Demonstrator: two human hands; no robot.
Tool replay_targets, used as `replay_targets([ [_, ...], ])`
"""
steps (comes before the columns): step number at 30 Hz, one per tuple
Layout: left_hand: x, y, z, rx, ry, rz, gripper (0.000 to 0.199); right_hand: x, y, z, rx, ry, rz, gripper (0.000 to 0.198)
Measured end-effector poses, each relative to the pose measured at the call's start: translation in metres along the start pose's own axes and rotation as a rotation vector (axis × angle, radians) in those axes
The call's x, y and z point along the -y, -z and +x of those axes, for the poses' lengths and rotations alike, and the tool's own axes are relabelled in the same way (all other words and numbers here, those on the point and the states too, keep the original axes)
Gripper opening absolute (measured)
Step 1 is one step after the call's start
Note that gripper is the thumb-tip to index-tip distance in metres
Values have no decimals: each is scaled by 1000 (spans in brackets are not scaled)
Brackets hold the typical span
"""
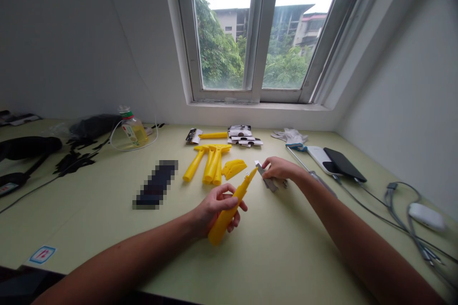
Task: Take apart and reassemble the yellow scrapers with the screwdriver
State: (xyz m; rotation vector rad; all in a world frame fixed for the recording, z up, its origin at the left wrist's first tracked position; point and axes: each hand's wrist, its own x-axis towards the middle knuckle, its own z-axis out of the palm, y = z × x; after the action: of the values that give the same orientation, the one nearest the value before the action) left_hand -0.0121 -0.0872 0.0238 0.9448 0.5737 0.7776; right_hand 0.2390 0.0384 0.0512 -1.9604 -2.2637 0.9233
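Note:
My left hand (223, 205) is wrapped around a yellow plastic scraper handle (223, 221), its wide end low and its narrow tip pointing up and right. Beyond that tip, my right hand (277, 168) has thumb and fingers closed on a flat grey metal blade (269, 182) at the table; the fingers partly hide it. Small metal parts (285, 183) lie just under that hand. Between the hands and the window are several more yellow scraper handles (211, 164), side by side, with loose yellow plastic head covers (234, 168) to their right.
Packaging cards (243, 136) and a packed yellow handle (213, 135) lie at the back. White gloves (291, 136), a screwdriver (322, 183), a black phone (344, 164) and cables (390, 200) are on the right. Left stand a bottle (134, 128) and a blurred-out dark object (157, 186).

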Motion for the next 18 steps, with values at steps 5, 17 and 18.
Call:
replay_targets([
  [5,3,2,1,29,-11,-11,35,-8,1,5,35,30,30,20],
  [17,0,0,-2,27,-2,23,35,-4,25,-10,-81,11,135,43],
  [18,-1,-1,-2,29,2,18,33,-1,31,-18,-90,33,161,44],
])
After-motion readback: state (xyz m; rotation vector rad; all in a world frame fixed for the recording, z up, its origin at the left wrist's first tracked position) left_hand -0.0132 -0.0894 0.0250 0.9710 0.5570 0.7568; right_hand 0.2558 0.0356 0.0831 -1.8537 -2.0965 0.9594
